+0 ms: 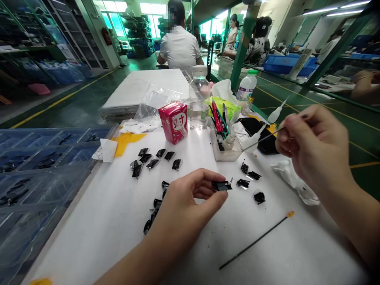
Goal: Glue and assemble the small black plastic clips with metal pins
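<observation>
My left hand point(190, 206) pinches a small black plastic part point(222, 185) between thumb and fingertips, above the white worktop. My right hand point(314, 146) is raised at the right, its fingers closed round a thin dark stick point(264, 137). That stick slants down to the left, its far end close to the corner of a small tray point(228, 155). Beneath my hands, several similar black parts point(243, 183) lie to the right of the held one. More black parts point(152, 163) are spread to the left, some of them partly hidden by my left hand.
A long black rod with an orange tip point(257, 240) lies at front right. Further back stand a red box point(175, 122), a clear bottle point(198, 107) and pens in the tray. White nozzled droppers point(252, 141) lean beside it. Blue compartment trays point(29, 221) line the left; a person point(181, 47) sits ahead.
</observation>
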{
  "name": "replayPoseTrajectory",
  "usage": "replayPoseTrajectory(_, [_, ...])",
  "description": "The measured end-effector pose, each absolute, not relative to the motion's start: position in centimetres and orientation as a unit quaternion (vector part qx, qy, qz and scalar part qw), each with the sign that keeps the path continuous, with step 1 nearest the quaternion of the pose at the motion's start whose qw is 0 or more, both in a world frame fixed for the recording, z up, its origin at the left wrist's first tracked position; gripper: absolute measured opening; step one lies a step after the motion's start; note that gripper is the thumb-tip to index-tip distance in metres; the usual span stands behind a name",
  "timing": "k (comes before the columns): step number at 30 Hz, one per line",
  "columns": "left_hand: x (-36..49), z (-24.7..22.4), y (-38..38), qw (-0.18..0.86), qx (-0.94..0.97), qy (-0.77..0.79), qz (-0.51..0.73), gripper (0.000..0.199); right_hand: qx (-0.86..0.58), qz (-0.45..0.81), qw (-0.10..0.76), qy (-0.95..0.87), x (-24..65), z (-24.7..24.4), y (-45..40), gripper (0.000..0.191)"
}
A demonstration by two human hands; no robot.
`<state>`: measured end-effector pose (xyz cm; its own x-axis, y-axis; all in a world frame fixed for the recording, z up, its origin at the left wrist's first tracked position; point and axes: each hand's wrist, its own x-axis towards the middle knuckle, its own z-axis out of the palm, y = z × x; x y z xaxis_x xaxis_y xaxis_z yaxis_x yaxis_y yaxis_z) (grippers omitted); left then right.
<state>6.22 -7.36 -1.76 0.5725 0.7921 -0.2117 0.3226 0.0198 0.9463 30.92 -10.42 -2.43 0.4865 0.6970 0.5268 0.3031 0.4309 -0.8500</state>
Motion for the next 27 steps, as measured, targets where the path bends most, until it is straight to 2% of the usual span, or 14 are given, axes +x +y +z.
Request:
replayPoseTrajectory(5, [6.41, -1.90, -6.77, 0.571, 0.668, 0.432, 0.202, 0.015, -0.582, 0.248, 0.576, -0.517, 30.93, -3.07, -10.65, 0.042])
replayPoseTrajectory(10, [6.41, -1.95, -6.63, 0.573, 0.664, 0.438, 0.195, 0.013, -0.601, 0.285, 0.522, -0.534, 30.33, -3.03, -10.75, 0.039])
replayPoseTrajectory(17, [6.32, -2.09, -6.70, 0.568, 0.668, 0.439, 0.194, 0.014, -0.620, 0.295, 0.478, -0.548, 30.16, -3.31, -10.73, 0.033])
replayPoseTrajectory(27, [6.21, -2.31, -6.64, 0.548, 0.684, 0.443, 0.189, 0.014, -0.625, 0.286, 0.463, -0.560, 30.21, -3.22, -10.69, 0.034])
